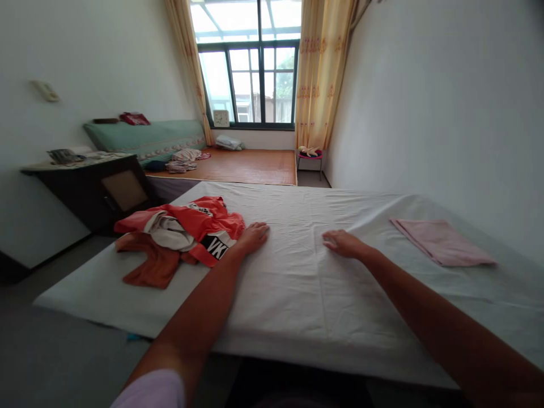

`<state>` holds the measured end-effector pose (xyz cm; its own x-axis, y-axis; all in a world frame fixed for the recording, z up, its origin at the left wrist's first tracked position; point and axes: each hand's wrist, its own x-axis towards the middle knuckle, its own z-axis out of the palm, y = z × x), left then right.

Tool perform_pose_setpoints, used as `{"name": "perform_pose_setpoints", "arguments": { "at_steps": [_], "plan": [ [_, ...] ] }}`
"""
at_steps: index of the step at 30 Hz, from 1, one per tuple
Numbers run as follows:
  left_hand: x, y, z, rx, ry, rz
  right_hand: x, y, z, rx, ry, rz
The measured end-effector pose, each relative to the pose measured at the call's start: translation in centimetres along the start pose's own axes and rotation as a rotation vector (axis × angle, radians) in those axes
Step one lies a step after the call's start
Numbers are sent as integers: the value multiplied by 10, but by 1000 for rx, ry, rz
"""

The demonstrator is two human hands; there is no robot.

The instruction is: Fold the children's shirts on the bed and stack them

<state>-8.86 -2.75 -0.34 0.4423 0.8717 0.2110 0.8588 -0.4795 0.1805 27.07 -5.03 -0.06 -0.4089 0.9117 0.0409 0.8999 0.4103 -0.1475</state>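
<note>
Both arms reach forward over a table or bed covered with a white sheet. My left hand lies palm down on the sheet, right beside a red garment with a black-and-white lettered patch. My right hand rests on the sheet to the right of a faint crease, fingers stretched out and nothing held. Bunched with the red garment at left are a greyish-white cloth and a rust-brown garment. Off to the right of my right hand, a flat folded pink cloth lies on the sheet.
Behind stands a bed with a brown mat and a green headboard; clothes lie on it. A dark cabinet is at left, a small stool beneath the curtain. A white wall borders the right.
</note>
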Motion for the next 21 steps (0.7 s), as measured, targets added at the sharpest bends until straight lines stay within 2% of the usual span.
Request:
{"name": "perform_pose_setpoints", "arguments": {
  "at_steps": [3,5,9,12,15,18,20,21],
  "plan": [
    [-4,6,-13,-22,-3,29,16,-56,16,31,134,-103],
    [-9,7,-28,17,12,-47,18,-72,24,72,237,-111],
    [-21,-2,-56,173,97,-415,15,-68,30,163,298,-148],
    [-27,-14,-64,170,57,-538,14,-59,29,207,309,-177],
    [-22,-18,-65,131,55,-531,14,-56,27,288,323,-197],
    [-5,0,-63,46,148,-473,15,-57,22,478,334,-174],
    [8,26,-59,-205,305,-312,14,-58,16,725,309,-87],
    [13,43,-55,-400,385,-182,13,-58,12,892,267,-31]
  ]
}}
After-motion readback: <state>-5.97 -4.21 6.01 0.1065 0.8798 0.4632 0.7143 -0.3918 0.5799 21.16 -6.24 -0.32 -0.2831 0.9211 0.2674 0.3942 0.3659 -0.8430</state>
